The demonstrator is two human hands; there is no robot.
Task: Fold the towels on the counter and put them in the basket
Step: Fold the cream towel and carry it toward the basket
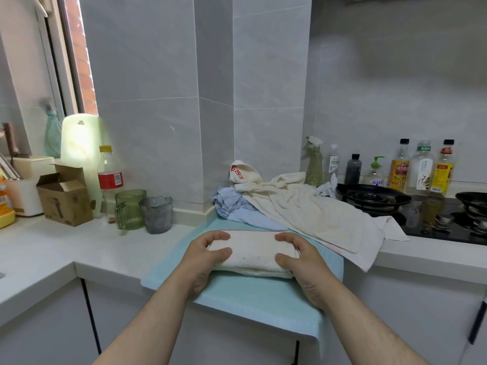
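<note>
A folded cream towel [251,252] lies on a light green mat [253,293] at the counter's front edge. My left hand [203,262] grips its left end, thumb on top and fingers curled over the far edge. My right hand [300,264] grips its right end the same way. Behind the mat sits a heap of unfolded towels: a large cream one [311,209] spread toward the stove, a cream one with red print [241,175], and a light blue one [234,206] under them. No basket is in view.
A green glass mug [130,212] and a grey cup [156,214] stand left of the mat, with a cola bottle [109,175] and a cardboard box [64,198]. At right is a black gas stove [374,198] with several bottles [400,167] behind it.
</note>
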